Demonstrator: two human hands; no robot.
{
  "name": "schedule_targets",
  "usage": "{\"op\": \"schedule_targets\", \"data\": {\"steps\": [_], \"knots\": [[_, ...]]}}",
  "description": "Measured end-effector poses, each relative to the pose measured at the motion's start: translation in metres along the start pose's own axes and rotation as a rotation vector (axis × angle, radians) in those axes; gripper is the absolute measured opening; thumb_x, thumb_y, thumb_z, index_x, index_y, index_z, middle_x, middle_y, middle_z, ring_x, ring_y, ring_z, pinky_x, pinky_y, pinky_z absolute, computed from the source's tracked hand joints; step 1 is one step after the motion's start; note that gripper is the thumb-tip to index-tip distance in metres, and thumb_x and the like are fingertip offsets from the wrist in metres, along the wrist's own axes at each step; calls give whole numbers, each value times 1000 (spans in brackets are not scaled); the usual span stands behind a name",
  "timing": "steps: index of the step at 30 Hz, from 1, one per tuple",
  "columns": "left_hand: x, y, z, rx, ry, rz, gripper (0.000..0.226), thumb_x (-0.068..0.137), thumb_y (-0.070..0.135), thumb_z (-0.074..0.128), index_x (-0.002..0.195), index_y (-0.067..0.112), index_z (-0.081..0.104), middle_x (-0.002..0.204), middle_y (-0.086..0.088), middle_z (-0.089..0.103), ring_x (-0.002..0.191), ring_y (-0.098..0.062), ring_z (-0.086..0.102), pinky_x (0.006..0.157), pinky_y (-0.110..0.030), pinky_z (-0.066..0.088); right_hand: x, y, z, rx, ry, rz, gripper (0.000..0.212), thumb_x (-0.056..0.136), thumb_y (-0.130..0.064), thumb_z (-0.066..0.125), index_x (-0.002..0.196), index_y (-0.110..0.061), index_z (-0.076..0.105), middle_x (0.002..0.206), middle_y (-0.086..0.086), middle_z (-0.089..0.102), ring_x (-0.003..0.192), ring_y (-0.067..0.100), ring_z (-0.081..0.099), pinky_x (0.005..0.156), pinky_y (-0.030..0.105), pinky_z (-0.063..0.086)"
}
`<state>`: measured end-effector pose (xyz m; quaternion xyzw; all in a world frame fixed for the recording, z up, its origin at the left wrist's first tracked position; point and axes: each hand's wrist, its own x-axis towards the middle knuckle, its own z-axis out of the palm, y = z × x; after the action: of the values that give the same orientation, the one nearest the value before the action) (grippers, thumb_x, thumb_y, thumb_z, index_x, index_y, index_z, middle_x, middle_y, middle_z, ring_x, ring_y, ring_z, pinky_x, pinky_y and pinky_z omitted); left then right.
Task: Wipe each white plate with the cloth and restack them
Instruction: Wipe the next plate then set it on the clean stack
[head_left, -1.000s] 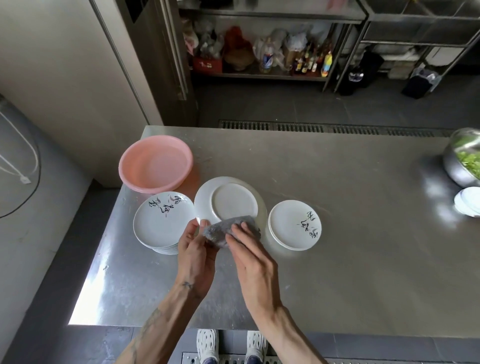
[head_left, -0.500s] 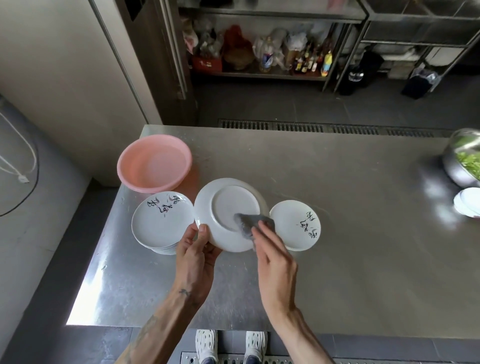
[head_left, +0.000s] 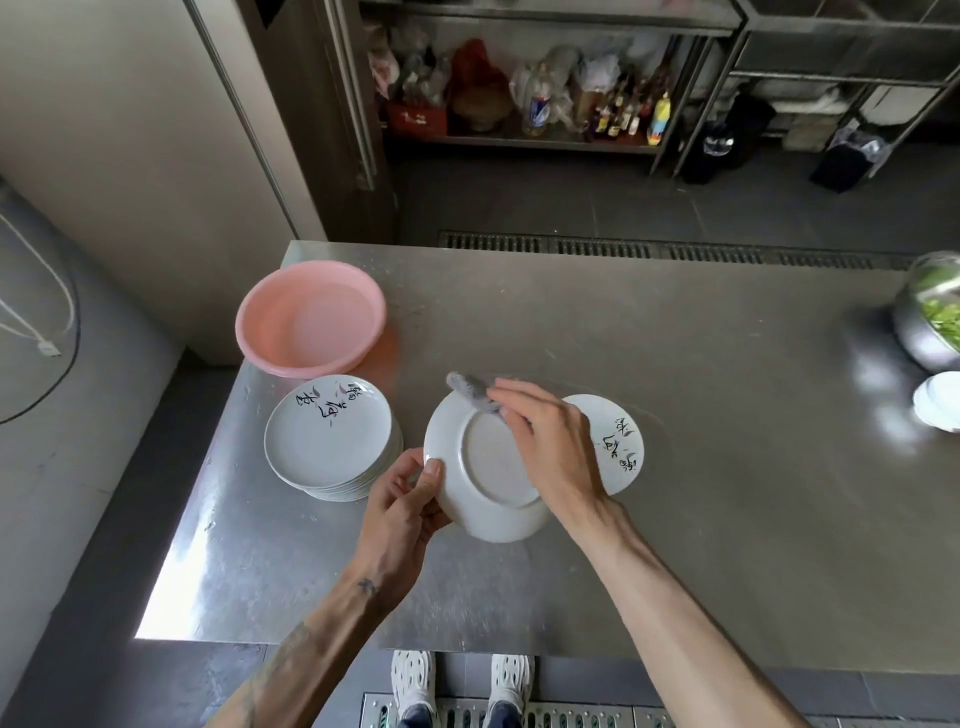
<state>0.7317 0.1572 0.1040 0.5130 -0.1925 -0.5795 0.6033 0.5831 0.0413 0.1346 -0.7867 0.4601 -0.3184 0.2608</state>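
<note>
Spanning most of the view, a steel table (head_left: 701, 467) is being used as the work surface. At its far left corner a pink basin (head_left: 310, 318) is sitting, and just in front of it a stack of white plates (head_left: 332, 439) is resting face up, black brush lettering showing on the top one. An upturned plate (head_left: 480, 467) is being held above the table between the stack and a second, lower pile (head_left: 621, 441), which is lying to the right, partly hidden by the right wrist. The upturned plate is being tilted, foot ring toward the camera. The left hand (head_left: 402, 506) is being kept closed on the plate's near-left rim, thumb on the underside, fingers curled beneath, forearm entering from the lower left. The right hand (head_left: 550, 441) is being laid palm down across the plate, fingers extended and pressed closed on a grey cloth (head_left: 472, 389) at the plate's far rim.
</note>
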Motion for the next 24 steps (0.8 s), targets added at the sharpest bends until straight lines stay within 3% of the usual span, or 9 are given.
{"op": "schedule_targets", "data": {"steps": [4,6,10,12,14,16,18,21,24], "knots": [[0,-4,-2,33,-31,-18,28,95,28,61,108,3,65,92,-11,68,82,-20,65,69,-34,57,-2,-17,18,-51,-104,-289,38,83,9,68,113,-11,77,125,1,72,118,18,66,99,33,53],[1,-4,-3,57,-41,-6,31,96,29,60,110,3,65,94,-12,69,83,-21,65,70,-34,57,-1,-15,19,-24,-108,-281,37,85,9,68,114,-12,77,126,-1,71,118,16,65,101,30,51],[3,-3,-3,125,-54,29,27,96,32,61,105,7,66,90,-8,70,82,-19,67,72,-33,57,1,6,7,14,55,83,27,95,-6,63,116,-18,75,122,-7,72,107,11,67,94,24,49],[5,-4,-2,192,-73,56,28,98,32,59,108,8,67,94,-10,72,86,-20,68,74,-34,57,0,20,1,-22,57,284,23,96,-12,61,111,-21,75,107,-6,76,94,17,67,82,28,48],[7,-5,2,298,-102,104,25,99,32,58,106,11,68,91,-9,71,84,-18,67,72,-34,56,-1,35,-4,22,7,458,15,97,-18,59,91,-20,73,79,-6,73,77,25,63,70,33,46],[10,-7,5,471,-133,185,26,100,35,56,100,11,67,84,-13,63,77,-16,58,67,-37,48,2,49,-11,107,-29,617,39,97,-39,61,68,-13,59,54,-8,58,61,23,51,60,31,40],[14,-11,7,695,-186,292,28,102,39,53,98,14,64,79,-12,57,70,-19,49,62,-39,40,9,60,-20,248,-65,810,54,89,-57,66,60,-12,58,51,-7,55,57,18,50,63,28,44],[22,-16,11,995,-253,426,26,106,41,45,95,21,56,70,0,47,63,-20,42,59,-35,38,15,76,-32,452,-115,993,39,81,-42,79,75,-4,73,65,2,69,63,18,65,82,35,59],[31,-22,18,1163,-311,470,24,108,40,42,104,22,57,65,1,43,58,-21,40,57,-41,43,16,91,-44,496,-63,1069,16,77,-22,81,68,-13,71,61,-5,70,61,10,70,74,33,62]]}}
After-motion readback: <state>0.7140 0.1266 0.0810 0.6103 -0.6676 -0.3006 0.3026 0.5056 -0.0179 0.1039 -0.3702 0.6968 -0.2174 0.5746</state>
